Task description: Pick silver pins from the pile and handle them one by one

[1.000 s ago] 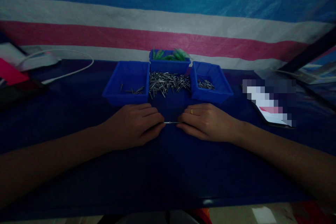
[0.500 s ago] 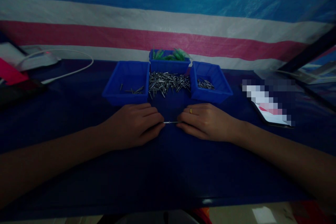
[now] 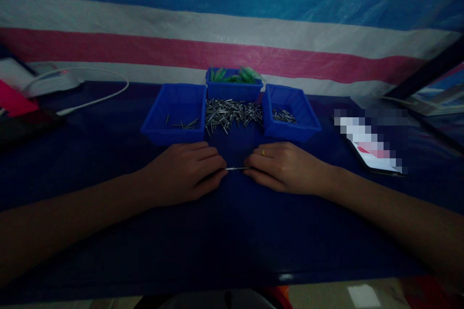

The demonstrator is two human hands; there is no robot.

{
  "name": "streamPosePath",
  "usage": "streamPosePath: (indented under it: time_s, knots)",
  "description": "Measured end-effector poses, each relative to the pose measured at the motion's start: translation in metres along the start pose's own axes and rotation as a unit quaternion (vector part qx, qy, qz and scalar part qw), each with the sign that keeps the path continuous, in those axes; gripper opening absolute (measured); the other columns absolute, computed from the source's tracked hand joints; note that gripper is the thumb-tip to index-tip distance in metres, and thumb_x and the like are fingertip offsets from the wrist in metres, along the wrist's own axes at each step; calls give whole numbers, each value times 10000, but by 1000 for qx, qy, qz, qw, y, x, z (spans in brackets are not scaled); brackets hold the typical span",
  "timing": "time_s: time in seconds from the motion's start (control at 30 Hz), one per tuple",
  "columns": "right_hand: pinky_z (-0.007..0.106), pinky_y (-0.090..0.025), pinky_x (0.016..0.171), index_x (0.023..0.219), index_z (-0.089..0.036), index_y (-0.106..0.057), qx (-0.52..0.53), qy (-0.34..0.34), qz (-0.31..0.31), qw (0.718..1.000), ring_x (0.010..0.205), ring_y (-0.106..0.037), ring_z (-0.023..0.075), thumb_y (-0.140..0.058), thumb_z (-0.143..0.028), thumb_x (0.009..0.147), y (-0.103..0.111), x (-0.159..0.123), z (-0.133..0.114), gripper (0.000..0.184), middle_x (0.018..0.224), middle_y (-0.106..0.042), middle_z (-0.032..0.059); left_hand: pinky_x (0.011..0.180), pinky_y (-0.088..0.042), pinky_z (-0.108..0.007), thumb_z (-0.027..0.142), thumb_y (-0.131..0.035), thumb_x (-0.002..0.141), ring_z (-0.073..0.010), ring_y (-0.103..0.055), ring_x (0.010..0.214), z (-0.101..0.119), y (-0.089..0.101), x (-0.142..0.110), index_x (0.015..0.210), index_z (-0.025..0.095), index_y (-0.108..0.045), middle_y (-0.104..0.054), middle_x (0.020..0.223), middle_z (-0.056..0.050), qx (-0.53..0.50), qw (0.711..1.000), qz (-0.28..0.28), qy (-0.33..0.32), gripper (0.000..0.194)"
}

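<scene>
Between my two hands a slim silver blind rivet [image 3: 234, 168] lies level, its thicker part to the left and its thin pin to the right. The fingertips of my left hand [image 3: 190, 171] pinch the left end and hide it. My right hand [image 3: 281, 168], with a ring on one finger, pinches the pin end, which is also covered. Just beyond my hands is a loose pile of similar rivets [image 3: 232, 113] on the dark blue table [image 3: 232, 236].
A blue bin [image 3: 154, 123] with a few rivets stands left of the pile; another blue bin [image 3: 308, 123] with rivets stands right. Behind is a blue bin [image 3: 235, 91] holding green-looking packets. A phone [image 3: 373, 152] lies at right, a white cable [image 3: 108, 99] at left.
</scene>
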State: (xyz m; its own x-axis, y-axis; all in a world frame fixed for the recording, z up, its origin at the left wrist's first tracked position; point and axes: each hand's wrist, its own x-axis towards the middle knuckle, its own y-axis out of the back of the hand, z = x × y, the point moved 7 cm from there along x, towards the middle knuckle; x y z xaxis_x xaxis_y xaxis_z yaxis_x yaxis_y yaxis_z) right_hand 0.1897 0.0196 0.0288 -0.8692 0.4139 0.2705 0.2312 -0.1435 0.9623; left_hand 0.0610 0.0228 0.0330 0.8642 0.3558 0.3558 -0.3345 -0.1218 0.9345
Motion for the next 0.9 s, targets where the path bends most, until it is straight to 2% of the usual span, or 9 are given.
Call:
streamPosePath:
  time_s: [0.5,0.7,0.9]
  knots:
    - [245,-389,630,862,-143,-603,1,-2,-1,1000,624,-521,126,-354,-283,1035,1,1,0,335,704,-592,20,642,-427,-246,247,-396,1004,-128,-559,676,-1,1,0,868,149,-630,-628,766,-22,3,1000,13,-4,288]
    - [247,-392,639,869,-148,-599,4,-7,-8,1000,638,-521,127,-359,-294,1035,-2,0,1,326,713,-590,21,652,-429,-247,265,-376,1011,-123,-561,682,-2,0,1,875,162,-637,-636,770,-21,3,1000,-2,7,311]
    - [244,-393,635,869,-139,-605,7,-4,-4,1000,633,-522,127,-358,-283,1033,0,0,1,330,714,-594,24,651,-444,-251,258,-398,1006,-126,-570,680,-1,1,1,876,154,-633,-638,776,-22,0,1000,16,1,288]
